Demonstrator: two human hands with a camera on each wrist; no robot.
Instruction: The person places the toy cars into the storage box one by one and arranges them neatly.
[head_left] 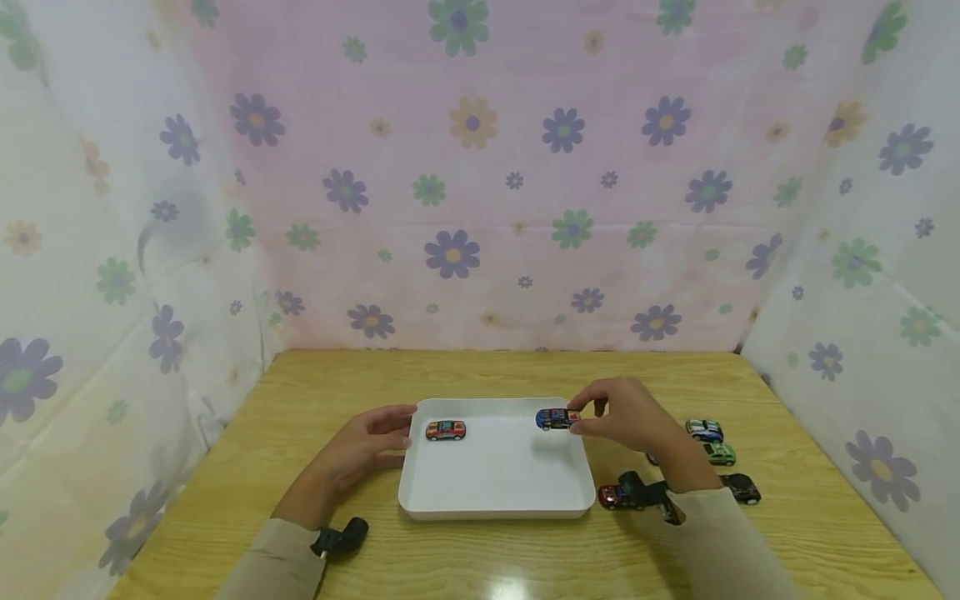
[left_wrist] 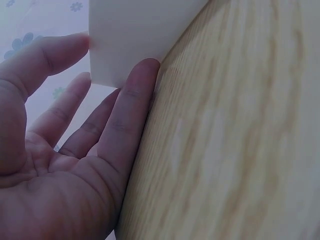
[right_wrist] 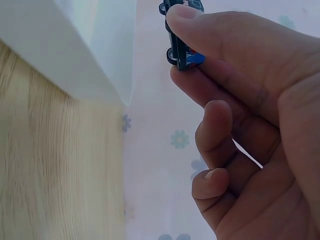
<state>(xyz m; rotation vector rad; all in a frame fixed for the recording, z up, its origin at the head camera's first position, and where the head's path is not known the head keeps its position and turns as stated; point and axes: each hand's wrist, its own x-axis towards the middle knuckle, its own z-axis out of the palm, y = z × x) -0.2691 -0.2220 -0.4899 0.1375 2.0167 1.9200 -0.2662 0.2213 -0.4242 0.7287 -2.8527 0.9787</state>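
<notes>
My right hand (head_left: pixel 622 417) pinches a blue and black toy car (head_left: pixel 553 419) between thumb and fingers. The car hangs above the right part of a white tray (head_left: pixel 495 492). In the right wrist view the toy car (right_wrist: pixel 181 45) shows its wheels, with the other fingers curled below it. At the tray's left wall, my left hand (head_left: pixel 360 450) rests with fairly straight fingertips against the outside. The left wrist view shows the left hand (left_wrist: pixel 85 135) touching the tray's wall (left_wrist: pixel 130 40). A red and yellow toy car (head_left: pixel 446 430) stands inside the tray, at its back left.
Right of the tray, on the wooden table (head_left: pixel 337 375), stand several more toy cars: a white and blue one (head_left: pixel 705 430), a green one (head_left: pixel 720 453), a red one (head_left: pixel 611 497) and a black one (head_left: pixel 742 488). The right forearm partly covers this group. Flowered cloth (head_left: pixel 517 183) encloses the table.
</notes>
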